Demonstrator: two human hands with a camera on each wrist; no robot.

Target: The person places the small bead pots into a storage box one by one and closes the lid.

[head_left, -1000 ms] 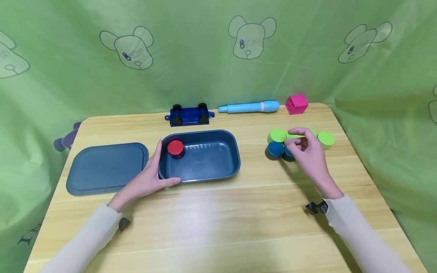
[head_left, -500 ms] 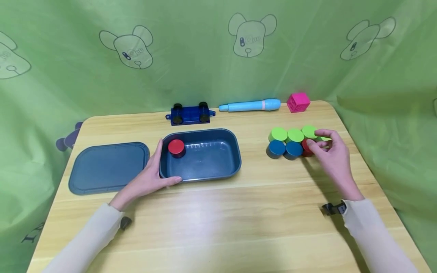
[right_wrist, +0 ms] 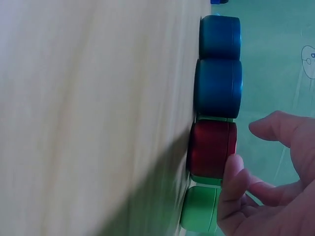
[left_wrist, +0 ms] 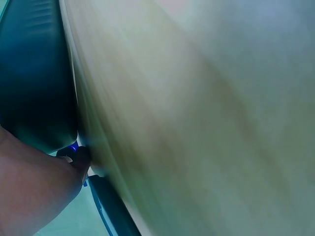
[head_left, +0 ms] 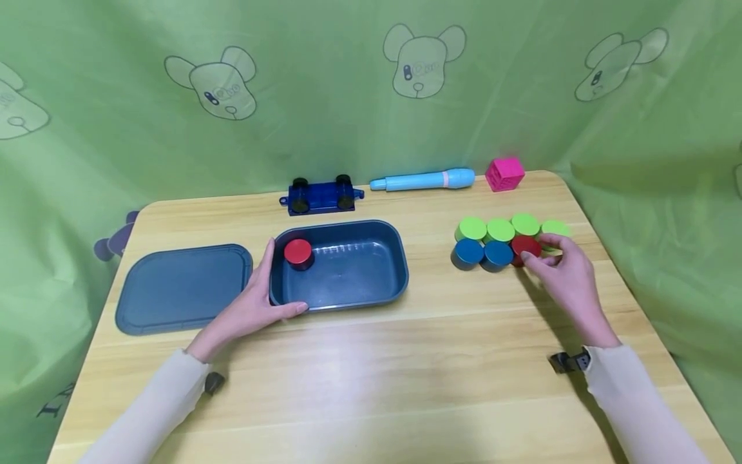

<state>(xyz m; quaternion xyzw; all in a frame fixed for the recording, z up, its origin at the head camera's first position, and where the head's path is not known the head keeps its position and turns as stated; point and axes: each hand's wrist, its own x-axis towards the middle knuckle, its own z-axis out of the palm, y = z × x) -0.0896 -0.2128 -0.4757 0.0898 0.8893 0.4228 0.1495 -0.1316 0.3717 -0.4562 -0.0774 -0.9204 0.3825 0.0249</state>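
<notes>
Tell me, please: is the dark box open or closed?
Open; a red cylinder shows inside the box, its lid lying alongside.

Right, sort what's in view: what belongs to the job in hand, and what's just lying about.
Likely in the job:
left hand, against the container
red cylinder inside it
right hand, by the other red cylinder
two blue cylinders
four green cylinders

Seemingly just lying about:
blue wheeled toy
light-blue pen-shaped thing
pink cube
flat lid-like piece, possibly the container's
</notes>
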